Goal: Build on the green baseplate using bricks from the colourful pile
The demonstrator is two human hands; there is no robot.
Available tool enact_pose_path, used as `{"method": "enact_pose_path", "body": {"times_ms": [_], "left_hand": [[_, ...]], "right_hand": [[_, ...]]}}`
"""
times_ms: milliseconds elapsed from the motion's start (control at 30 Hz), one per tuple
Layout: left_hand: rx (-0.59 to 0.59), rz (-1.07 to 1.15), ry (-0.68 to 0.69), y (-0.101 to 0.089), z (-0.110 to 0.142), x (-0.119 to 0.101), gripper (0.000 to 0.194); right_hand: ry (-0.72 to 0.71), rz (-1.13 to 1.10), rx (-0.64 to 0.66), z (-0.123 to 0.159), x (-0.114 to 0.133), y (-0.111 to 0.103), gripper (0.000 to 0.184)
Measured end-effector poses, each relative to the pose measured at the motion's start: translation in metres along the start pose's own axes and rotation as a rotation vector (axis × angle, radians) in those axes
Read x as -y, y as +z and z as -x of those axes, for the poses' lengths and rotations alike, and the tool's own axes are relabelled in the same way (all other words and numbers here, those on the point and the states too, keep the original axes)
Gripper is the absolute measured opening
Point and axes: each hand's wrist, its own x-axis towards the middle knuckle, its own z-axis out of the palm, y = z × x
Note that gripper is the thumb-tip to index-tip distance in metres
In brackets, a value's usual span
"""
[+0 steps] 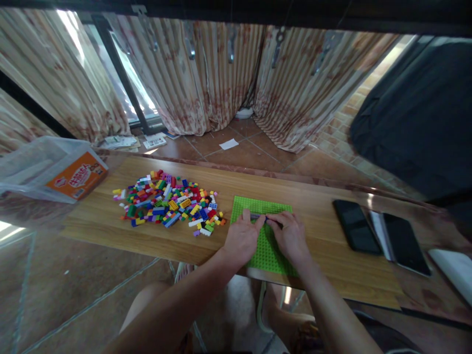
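Note:
A green studded baseplate [273, 253] lies on the wooden board in front of me. My left hand [241, 239] rests over its left half, thumb and index finger at a thin greyish-purple toy brick [255, 216] near the plate's far side. From the right, my right hand [290, 236] reaches in with its fingertips pinched together at a small dark blue brick [266, 219], by the end of the longer brick. My fingertips partly cover both bricks, and I cannot tell whether they are pressed onto the studs.
Left of the plate spreads a pile of loose coloured bricks [173, 201]. Beyond it stands a clear plastic bin [40, 164] with an orange label. Two dark phones [356, 226] and a white object [455, 273] lie to the right. Curtains hang behind the wooden board [313, 196].

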Motion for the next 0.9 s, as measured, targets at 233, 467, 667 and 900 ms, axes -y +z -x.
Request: {"method": "enact_pose_path", "body": {"times_ms": [233,467,667,900], "left_hand": [[-0.069,0.051,-0.004,0.008,0.002,0.005,0.058],[-0.214,0.399,-0.026,0.0,-0.001,0.024,0.044],[-0.565,0.644,-0.124,-0.033,-0.004,0.044,0.026],[-0.877,0.856,-0.033,-0.081,0.019,0.007,0.021]], "right_hand": [[0.001,-0.131,-0.055,0.003,-0.002,-0.002,0.026],[0.312,-0.486,-0.251,-0.007,-0.013,-0.024,0.039],[0.194,-0.533,-0.333,-0.003,0.04,-0.029,0.023],[-1.154,0.891,-0.758,0.045,0.148,0.029,0.032]]}}
